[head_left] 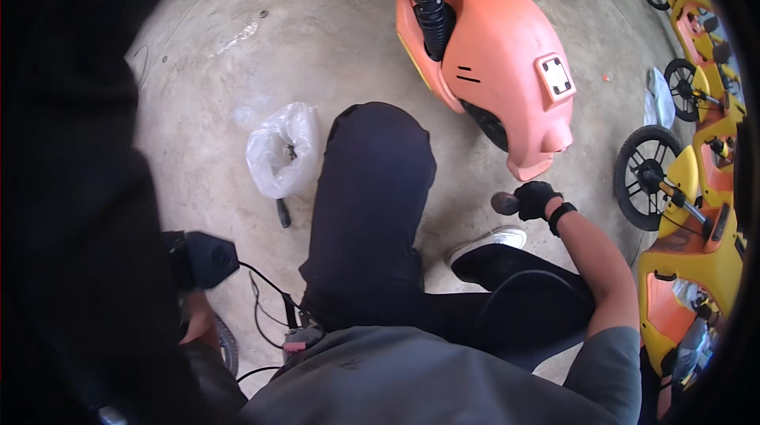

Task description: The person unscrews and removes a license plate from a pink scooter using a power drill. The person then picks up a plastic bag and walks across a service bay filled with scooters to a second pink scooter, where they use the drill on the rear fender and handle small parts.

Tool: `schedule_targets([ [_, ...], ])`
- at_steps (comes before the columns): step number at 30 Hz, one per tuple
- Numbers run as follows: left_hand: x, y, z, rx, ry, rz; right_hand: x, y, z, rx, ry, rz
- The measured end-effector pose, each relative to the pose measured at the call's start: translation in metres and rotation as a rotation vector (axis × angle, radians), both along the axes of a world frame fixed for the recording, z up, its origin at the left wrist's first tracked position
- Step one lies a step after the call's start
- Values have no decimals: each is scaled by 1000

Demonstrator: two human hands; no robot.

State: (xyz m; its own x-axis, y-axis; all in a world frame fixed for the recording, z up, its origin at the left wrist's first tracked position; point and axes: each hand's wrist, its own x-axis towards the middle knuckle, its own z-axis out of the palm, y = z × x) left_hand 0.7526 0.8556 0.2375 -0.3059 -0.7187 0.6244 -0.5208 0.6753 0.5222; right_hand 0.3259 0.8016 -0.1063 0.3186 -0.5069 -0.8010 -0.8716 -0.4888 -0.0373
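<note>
My right hand [538, 200], in a black glove with a black band at the wrist, is closed on a dark round-ended tool [504, 203]. Its rounded end points left; the rest is hidden by the fingers. Just beyond the hand is the lower tip of a salmon-pink rear fender [507, 45] on a scooter, around a black wheel [484, 125]. At the lower left, a patch of bare skin [199, 320] shows below a dark angular device [212, 259] with a black cable. It seems to be part of my left arm; the left fingers are lost in shadow.
An open clear plastic bag [283, 152] with small dark pieces inside stands on the concrete floor [214, 84]. A black handle [283, 213] sticks out beneath it. Yellow-and-orange scooters [689, 266] line the right side. My bent knee [376, 179] fills the middle.
</note>
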Motion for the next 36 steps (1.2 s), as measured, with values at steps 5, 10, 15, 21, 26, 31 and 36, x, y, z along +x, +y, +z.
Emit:
schedule_targets([
  [5,-16,3,-15,-81,-49,-167,-16,-3,-2,-1,58,-42],
  [10,-24,-17,-3,-126,-73,-168,-37,-4,-9,-53,26,-14],
  [15,23,-53,15,-187,-103,81,-49,2,-63,-10,-95,48],
  [21,36,-44,68,-237,-144,256,-58,51,-81,67,-45,60],
  [26,23,-43,75,-274,-177,244,-54,37,-42,5,26,161],
  [31,25,-65,69,-257,-185,214,-37,17,-16,-44,115,90],
  [36,25,-66,68,-252,-155,179,-30,11,-14,-39,94,67],
])
